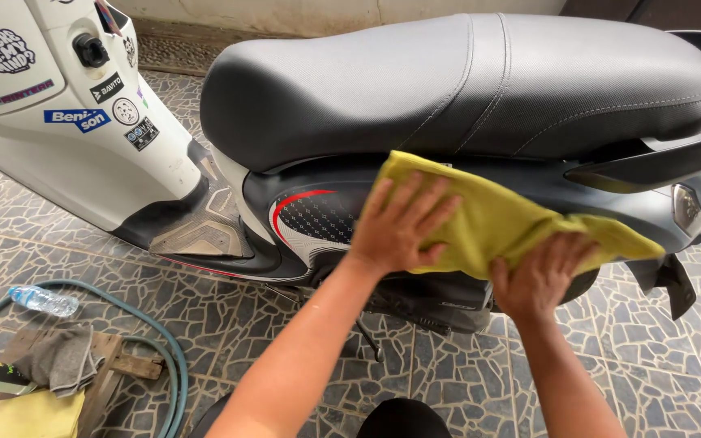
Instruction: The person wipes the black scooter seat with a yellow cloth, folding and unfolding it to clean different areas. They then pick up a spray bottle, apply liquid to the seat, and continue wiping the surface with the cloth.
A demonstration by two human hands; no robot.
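Against the side panel of the dark grey scooter (342, 203), just below its long black textured vinyl seat (464, 81), we press a soft yellow microfibre cloth (496, 215) with both hands. Our left hand (399, 227) lies flat on the cloth's end at nine o'clock, fingers spread wide and straight, gripping nothing and only pinning the fabric to the panel. Our right hand (541, 276) sits at about five o'clock from the cloth's middle, fingers fanned and slightly curled over its lower edge, palm pressing it rather than pinching it. The cloth looks light, limp and nappy; we judge that it will fold and bunch readily, cling a little to the smooth paint, and is best held by a flat palm or by gathering an edge. The panel beneath seems hard, glossy and curved, with a red-edged patterned decal (314, 217) at nine o'clock from our left hand. At twelve o'clock the seat shows a fine grain and stitched seams. At three o'clock a stiff black grab rail (651, 166) juts past the tail lamp. The floor is irregular grey stone paving (659, 341). At eight o'clock lie a green rubber hose (174, 357), a clear plastic water bottle (42, 300), a crumpled grey rag (62, 357) and another yellow cloth (34, 415).
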